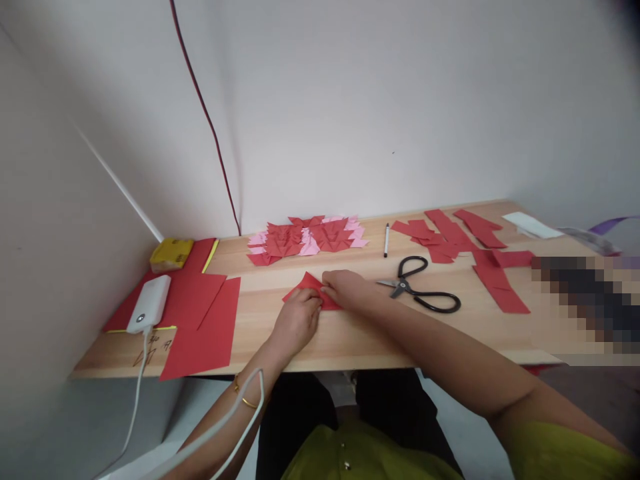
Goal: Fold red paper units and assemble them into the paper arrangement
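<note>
A small folded piece of red paper [307, 281] lies on the wooden table in front of me, one pointed corner facing the wall. My left hand [299, 317] rests on its left part, fingers curled against the paper. From the other side my right hand [346, 288] grips the paper's right part, its fingertips close to those of the left. Both hands cover much of the sheet, so the fold beneath them is hidden. Black-handled scissors [403, 287] lie with blades parted just right of my right hand.
Along the wall sit folded red and pink paper pieces [320, 235]. A white pen [387, 240] and red paper scraps [445, 230] lie to the right. Red sheets [215, 333], a white power bank [150, 303] with cable and a yellow packet [171, 254] are at left.
</note>
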The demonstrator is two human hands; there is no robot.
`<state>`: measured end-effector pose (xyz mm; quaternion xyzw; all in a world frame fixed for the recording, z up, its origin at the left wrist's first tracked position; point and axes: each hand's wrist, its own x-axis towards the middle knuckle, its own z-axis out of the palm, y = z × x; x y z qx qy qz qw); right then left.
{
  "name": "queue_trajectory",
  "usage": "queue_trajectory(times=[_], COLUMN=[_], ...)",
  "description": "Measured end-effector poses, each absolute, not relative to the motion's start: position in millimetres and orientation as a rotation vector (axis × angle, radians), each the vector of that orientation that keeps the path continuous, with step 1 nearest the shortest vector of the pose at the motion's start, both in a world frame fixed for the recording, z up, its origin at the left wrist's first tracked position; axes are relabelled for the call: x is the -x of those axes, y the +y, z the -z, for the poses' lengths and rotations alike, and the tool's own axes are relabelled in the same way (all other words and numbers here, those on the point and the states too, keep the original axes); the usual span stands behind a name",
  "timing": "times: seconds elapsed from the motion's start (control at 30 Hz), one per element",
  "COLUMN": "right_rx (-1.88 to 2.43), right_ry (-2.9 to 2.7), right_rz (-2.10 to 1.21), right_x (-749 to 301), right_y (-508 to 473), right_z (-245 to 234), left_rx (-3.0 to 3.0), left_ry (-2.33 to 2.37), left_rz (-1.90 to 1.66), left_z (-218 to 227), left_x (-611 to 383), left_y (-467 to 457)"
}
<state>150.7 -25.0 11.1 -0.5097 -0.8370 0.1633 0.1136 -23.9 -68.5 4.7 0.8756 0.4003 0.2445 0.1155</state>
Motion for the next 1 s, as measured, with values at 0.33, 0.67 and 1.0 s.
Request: queue_trajectory(times=[0.33, 0.67, 1.0], right_rx=[1.539, 1.445, 1.338], right_ry=[-2.391, -2.304, -2.406], right_rz=[-0.426, -0.615, -0.586], right_x=[-154.8, -161.8, -169.0], right_y=[-30.2, -22.6, -33.2], right_z=[-8.0, -4.5, -30.3], left_rx=[-2.696, -2.764, -2.796], left_ry=[1.257, 1.291, 1.295], left_rz=[-0.679, -0.641, -0.640], left_z=[4.3, 11.1, 14.4], left_x=[22.9, 24.5, 26.2], left_y=[-78.2, -77.2, -75.8])
